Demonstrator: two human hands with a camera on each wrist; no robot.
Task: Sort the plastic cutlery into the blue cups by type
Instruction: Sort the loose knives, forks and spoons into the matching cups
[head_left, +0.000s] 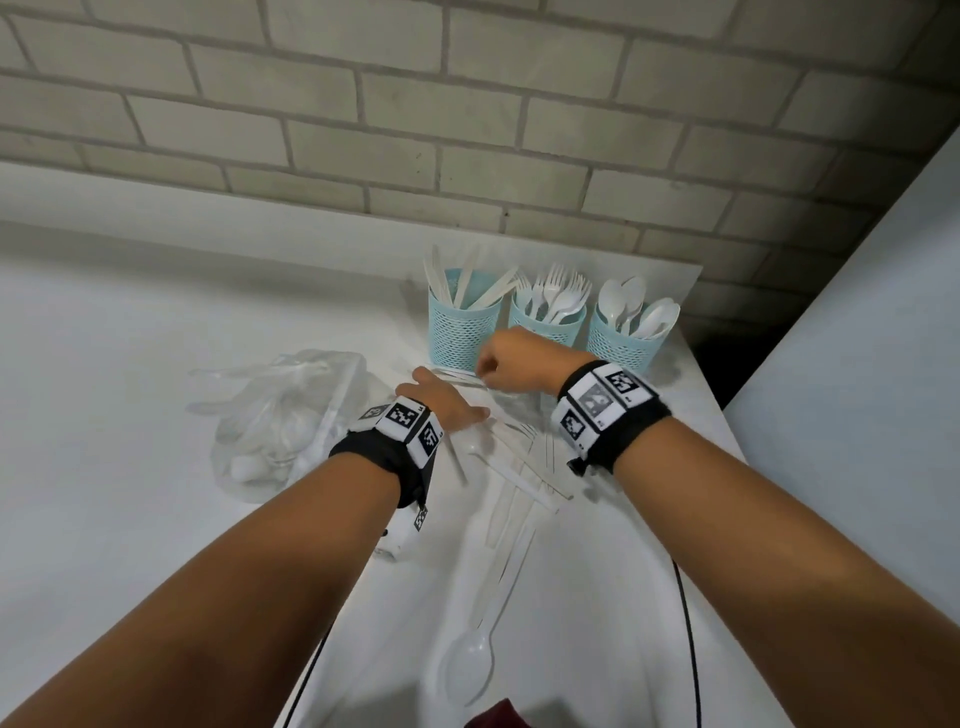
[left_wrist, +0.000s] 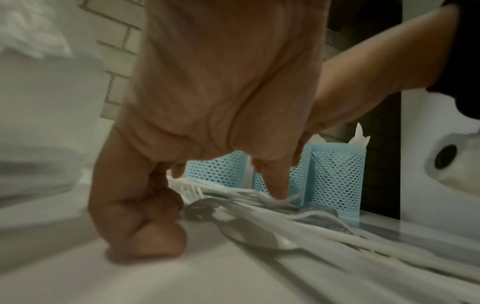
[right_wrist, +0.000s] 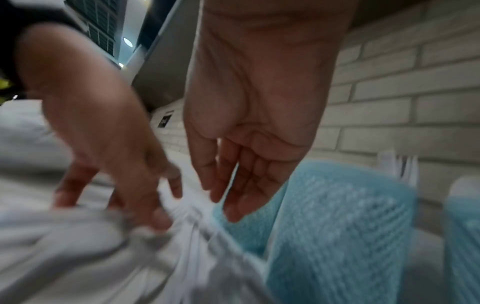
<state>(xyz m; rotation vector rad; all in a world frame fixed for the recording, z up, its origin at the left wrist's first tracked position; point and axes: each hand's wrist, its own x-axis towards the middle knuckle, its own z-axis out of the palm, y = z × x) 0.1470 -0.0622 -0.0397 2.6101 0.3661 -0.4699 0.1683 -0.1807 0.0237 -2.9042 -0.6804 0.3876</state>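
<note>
Three blue mesh cups stand at the back: knives in the left cup (head_left: 461, 332), forks in the middle cup (head_left: 548, 325), spoons in the right cup (head_left: 626, 340). Loose white cutlery (head_left: 519, 467) lies in a pile in front of them, with one spoon (head_left: 467, 662) nearer me. My left hand (head_left: 447, 395) rests on the pile's far end with fingers spread; in the left wrist view an outstretched finger (left_wrist: 276, 189) touches a piece. My right hand (head_left: 488, 371) hovers by the knife cup's base, and its fingers (right_wrist: 233, 205) hang relaxed above the cutlery, holding nothing I can see.
A clear plastic bag (head_left: 280, 415) holding more white cutlery lies to the left of the pile. A brick wall (head_left: 467, 130) runs close behind the cups. The white table's right edge (head_left: 717, 415) is near the spoon cup. A black cable (head_left: 688, 649) trails at the front right.
</note>
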